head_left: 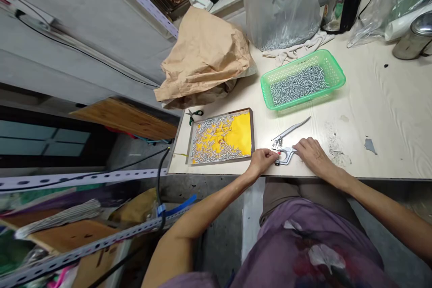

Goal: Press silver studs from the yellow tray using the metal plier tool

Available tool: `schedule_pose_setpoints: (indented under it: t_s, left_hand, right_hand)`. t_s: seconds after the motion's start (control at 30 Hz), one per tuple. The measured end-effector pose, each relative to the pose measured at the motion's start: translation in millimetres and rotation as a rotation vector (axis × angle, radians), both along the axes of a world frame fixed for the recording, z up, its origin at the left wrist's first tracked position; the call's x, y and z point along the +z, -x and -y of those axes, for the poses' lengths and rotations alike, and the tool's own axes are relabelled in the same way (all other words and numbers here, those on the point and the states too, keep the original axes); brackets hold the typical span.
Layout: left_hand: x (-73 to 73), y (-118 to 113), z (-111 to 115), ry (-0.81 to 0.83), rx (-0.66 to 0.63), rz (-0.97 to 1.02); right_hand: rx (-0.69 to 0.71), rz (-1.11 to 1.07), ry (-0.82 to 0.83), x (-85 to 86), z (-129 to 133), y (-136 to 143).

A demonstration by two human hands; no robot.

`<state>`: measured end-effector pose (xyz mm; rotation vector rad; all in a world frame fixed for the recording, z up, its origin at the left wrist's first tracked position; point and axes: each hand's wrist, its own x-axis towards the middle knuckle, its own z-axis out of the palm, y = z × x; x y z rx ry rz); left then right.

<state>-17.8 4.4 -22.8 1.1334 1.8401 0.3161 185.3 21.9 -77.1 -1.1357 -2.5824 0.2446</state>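
Head view: your left hand [265, 160] pinches the stiff metal pliers' [286, 144] nose; your right hand [312, 153] rests curled on their handle, the best grip.

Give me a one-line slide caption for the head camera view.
Both hands, left hand and right hand, rest on silver metal hand pliers beside a yellow-lined tray of small metal pieces.

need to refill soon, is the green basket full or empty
Partly full: small metal pieces cover the green basket floor, well below its rim.
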Motion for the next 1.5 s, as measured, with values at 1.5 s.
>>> schedule_pose_setpoints:
  t_s: [1.5]
  left_hand:
    - [8.2, -8, 13, 0.244, 0.14, 0.236]
  right_hand:
    - [0.146, 0.126, 0.132, 13.9, -61, -17]
